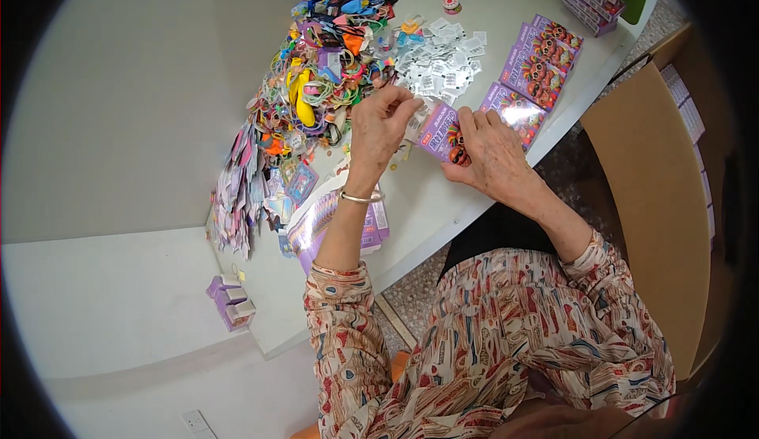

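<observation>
My right hand grips a small purple printed box from its right side, thumb at the near edge and fingers over the top. At the box's left end my left hand has thumb and forefinger pinched together. A pale, partly see-through piece shows beside those fingertips; whether it is a flap or a small bag, I cannot tell. Just beyond the hands lies a heap of small white printed packets. Several matching purple boxes lie in an overlapping row to the right of my right hand.
A large pile of colourful trinkets and cords covers the table's left side, with flat purple cartons under my left forearm. More boxes are stacked at the far right. An open cardboard carton stands beyond the table's right edge.
</observation>
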`<state>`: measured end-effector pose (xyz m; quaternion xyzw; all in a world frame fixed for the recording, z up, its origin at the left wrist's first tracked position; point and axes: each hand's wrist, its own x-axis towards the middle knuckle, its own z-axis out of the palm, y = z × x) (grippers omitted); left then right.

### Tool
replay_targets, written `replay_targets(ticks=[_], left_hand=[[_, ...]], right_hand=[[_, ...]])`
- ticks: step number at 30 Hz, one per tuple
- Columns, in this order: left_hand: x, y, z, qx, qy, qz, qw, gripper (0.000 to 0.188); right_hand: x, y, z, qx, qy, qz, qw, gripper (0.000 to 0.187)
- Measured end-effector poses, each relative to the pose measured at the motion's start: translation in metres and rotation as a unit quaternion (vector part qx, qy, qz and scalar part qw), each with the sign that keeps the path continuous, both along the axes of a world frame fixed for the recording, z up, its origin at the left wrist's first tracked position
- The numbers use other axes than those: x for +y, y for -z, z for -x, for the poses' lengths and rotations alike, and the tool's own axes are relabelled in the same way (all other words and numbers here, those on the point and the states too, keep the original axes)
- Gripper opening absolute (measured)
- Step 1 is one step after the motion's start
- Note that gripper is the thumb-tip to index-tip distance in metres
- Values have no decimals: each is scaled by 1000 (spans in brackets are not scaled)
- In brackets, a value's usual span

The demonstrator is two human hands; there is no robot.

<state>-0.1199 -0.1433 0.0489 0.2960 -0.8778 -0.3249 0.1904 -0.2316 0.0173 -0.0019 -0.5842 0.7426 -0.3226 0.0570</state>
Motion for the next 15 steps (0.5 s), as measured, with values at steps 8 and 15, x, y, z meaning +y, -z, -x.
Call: replay_targets(ticks=[8,15], left_hand=[[-13,3,14,224,-51,-196,953,21],[-37,16,-13,210,-26,-153,965,23]], right_hand=[[0,1,0,-29,-8,-6,1000,68],[3,-10,8,-128,29,12,991,77]])
